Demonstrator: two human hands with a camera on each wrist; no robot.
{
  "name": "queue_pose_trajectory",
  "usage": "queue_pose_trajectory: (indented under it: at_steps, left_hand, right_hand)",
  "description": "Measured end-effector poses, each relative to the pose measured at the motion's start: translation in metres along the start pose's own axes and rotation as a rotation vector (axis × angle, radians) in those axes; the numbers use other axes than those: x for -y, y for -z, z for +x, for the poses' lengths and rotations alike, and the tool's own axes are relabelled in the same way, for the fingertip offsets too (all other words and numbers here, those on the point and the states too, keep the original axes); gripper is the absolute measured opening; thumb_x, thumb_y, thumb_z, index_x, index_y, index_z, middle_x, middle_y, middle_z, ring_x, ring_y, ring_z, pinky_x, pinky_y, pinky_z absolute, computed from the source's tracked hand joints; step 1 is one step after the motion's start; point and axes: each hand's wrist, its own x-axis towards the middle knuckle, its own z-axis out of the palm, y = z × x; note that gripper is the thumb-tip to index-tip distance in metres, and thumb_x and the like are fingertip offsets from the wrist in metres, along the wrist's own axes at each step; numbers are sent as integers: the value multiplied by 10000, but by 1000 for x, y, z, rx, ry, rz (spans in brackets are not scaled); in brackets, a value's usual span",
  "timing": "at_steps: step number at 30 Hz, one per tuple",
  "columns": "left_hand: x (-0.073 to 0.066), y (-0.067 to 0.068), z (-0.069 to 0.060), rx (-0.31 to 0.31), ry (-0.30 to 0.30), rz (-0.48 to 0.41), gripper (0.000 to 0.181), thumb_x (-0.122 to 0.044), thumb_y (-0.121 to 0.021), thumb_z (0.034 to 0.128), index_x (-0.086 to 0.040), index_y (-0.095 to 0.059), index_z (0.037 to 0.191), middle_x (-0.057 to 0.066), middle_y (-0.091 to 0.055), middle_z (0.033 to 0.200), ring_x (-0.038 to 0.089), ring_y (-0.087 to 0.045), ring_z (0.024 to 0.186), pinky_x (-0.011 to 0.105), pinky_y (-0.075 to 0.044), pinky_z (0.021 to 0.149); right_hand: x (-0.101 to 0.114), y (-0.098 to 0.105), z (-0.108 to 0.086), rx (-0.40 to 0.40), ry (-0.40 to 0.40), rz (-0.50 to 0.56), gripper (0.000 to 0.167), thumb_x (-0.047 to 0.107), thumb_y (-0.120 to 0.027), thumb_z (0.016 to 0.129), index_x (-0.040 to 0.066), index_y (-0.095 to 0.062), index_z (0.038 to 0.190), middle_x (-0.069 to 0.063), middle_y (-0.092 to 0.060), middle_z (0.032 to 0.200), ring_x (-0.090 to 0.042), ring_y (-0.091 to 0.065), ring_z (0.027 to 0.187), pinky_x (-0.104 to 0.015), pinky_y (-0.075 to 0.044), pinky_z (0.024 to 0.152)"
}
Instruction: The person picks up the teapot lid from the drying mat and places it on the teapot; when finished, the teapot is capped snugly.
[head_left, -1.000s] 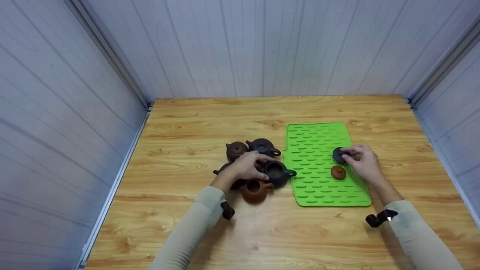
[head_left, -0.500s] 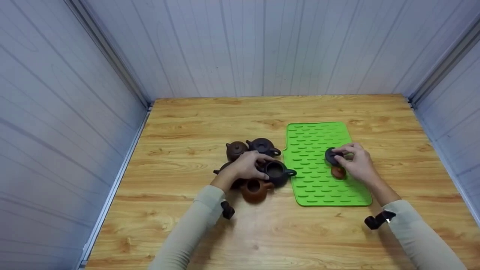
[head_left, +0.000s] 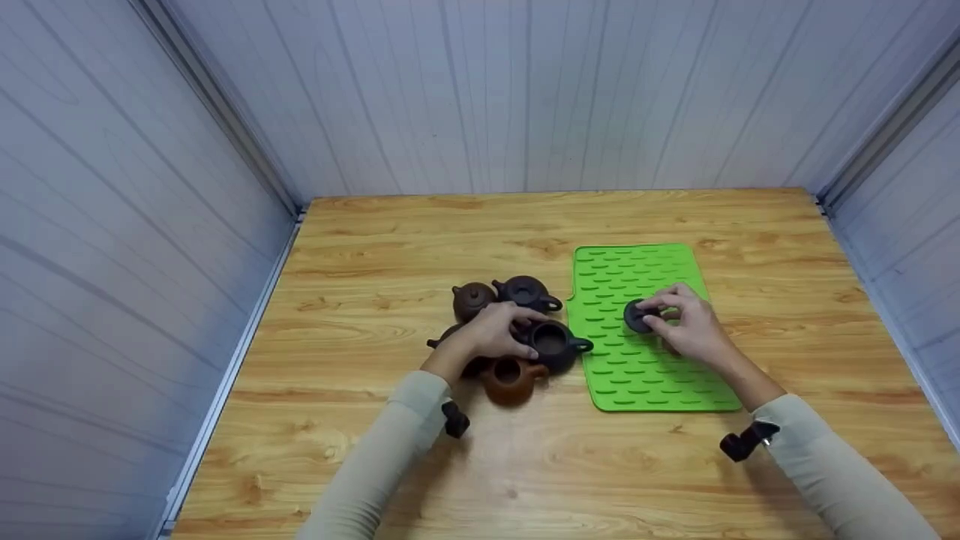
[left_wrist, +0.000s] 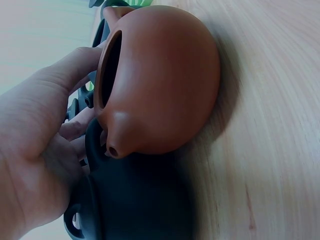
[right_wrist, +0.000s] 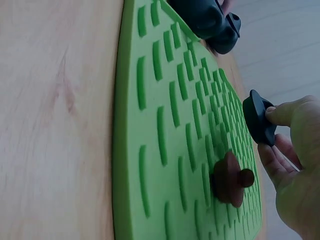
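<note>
My right hand (head_left: 694,328) pinches a black teapot lid (head_left: 636,318) by its top, above the green mat. In the right wrist view the lid (right_wrist: 256,119) is tilted and lifted clear of the mat. My left hand (head_left: 491,332) holds the lidless black teapot (head_left: 553,361), thumb and fingers spread about its body. Close by stands a lidless reddish-brown teapot (head_left: 510,388), large in the left wrist view. A brown teapot lid (right_wrist: 231,180) lies on the mat, knob up; my right hand mostly hides it in the head view.
The green ridged mat (head_left: 637,394) lies on the wooden table (head_left: 570,472). Behind my left hand stand a lidded dark brown teapot (head_left: 472,298) and a lidded black teapot (head_left: 525,292). Another dark teapot (head_left: 444,335) is partly under my left wrist. Pale panels (head_left: 480,97) border the table.
My right hand has carried the black lid leftward across the mat, passing beyond the brown lid and towards the lidless black teapot. The left hand and the teapots have stayed in place.
</note>
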Motion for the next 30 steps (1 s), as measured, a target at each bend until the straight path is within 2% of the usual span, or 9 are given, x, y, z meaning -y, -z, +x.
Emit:
queue_pose_trajectory:
  at_steps: [5, 8, 11, 14, 18, 22, 25, 30]
  left_hand:
    - [-4, 1, -3, -11, 4, -1, 672, -427, -976, 884, -486, -707, 1497, 75, -824, 1370, 241, -761, 1335, 467, -593, 1152]
    - [-9, 3, -5, -12, 7, 12, 672, -411, -972, 892, -448, -710, 1509, 68, -825, 1372, 223, -761, 1336, 441, -587, 1159]
    - [-21, 9, -10, -6, 17, 13, 662, -386, -962, 906, -397, -715, 1520, 82, -823, 1380, 226, -761, 1338, 431, -583, 1159]
    - [-40, 19, -19, 12, 37, -5, 656, -343, -952, 917, -351, -718, 1530, 124, -812, 1397, 268, -754, 1352, 459, -583, 1164]
    - [-47, 23, -23, 21, 44, -4, 652, -341, -943, 927, -329, -714, 1538, 141, -805, 1405, 284, -753, 1353, 460, -593, 1148]
    - [-32, 16, -16, 17, 40, -15, 662, -372, -955, 914, -383, -711, 1530, 101, -805, 1416, 248, -747, 1364, 439, -589, 1156]
    - [-16, 8, -8, -2, 15, -21, 662, -409, -968, 898, -435, -715, 1509, 70, -815, 1401, 230, -753, 1352, 433, -589, 1153]
    - [1, -1, 1, -21, -31, -9, 658, -437, -973, 881, -459, -724, 1489, 61, -830, 1361, 243, -772, 1310, 455, -615, 1110]
  right_hand:
    - [10, -8, 0, 22, 33, 13, 218, -15, -776, 1028, -35, -821, 1240, -249, -637, 1300, -417, -679, 1232, -88, -562, 950]
    - [15, -13, 1, 30, 53, 17, 204, -5, -791, 1020, -14, -835, 1219, -236, -647, 1285, -414, -690, 1222, -133, -590, 961]
    - [21, -20, 4, 33, 68, 14, 193, 2, -804, 1011, 12, -849, 1198, -215, -657, 1275, -389, -699, 1206, -188, -619, 974]
    - [27, -27, 7, 41, 88, 22, 190, 2, -811, 1006, 20, -855, 1191, -206, -656, 1268, -371, -696, 1201, -257, -648, 990]
    - [34, -36, 12, 51, 129, 21, 194, -15, -814, 998, 9, -855, 1187, -223, -659, 1262, -399, -719, 1187, -387, -676, 997]
    - [41, -44, 15, 74, 161, 15, 192, -18, -813, 1000, 18, -857, 1183, -222, -665, 1267, -410, -722, 1200, -469, -674, 1004]
    - [47, -48, 16, 95, 171, 28, 187, -14, -809, 1007, 32, -861, 1181, -211, -663, 1274, -383, -693, 1234, -462, -667, 1016]
    - [58, -55, 18, 125, 185, 29, 195, 8, -811, 1013, 69, -866, 1190, -184, -664, 1276, -342, -689, 1227, -456, -661, 1021]
